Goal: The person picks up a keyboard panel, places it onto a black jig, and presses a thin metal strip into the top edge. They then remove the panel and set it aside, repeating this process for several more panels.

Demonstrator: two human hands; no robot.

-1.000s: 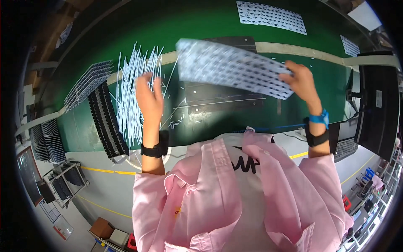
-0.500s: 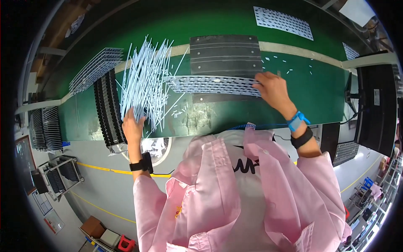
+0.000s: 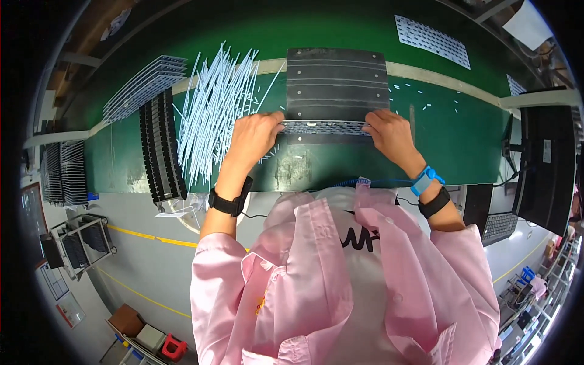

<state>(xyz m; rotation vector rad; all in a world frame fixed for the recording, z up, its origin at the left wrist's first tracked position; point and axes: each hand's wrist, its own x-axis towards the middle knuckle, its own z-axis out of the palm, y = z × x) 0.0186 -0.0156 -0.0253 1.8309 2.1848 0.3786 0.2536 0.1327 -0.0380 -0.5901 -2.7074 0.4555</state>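
Observation:
A narrow perforated white strip panel [image 3: 325,128] lies across the near part of a dark ribbed tray [image 3: 336,82] on the green workbench [image 3: 456,140]. My left hand [image 3: 257,135] grips the strip's left end and my right hand [image 3: 389,131] grips its right end, both with fingers curled over it. A loose pile of thin white sticks [image 3: 216,109] lies just left of my left hand. Both wrists wear black bands; the right one also has a blue strap.
Stacks of dark ribbed trays [image 3: 161,146] and grey panels [image 3: 143,82] sit at the left. Another perforated white panel [image 3: 432,39] lies at the far right. Small white chips [image 3: 407,97] dot the bench. A dark monitor [image 3: 544,158] stands at the right.
The large perforated panel, held up a second ago, is down on the dark tray. My left hand left the stick pile and joined the right on the strip.

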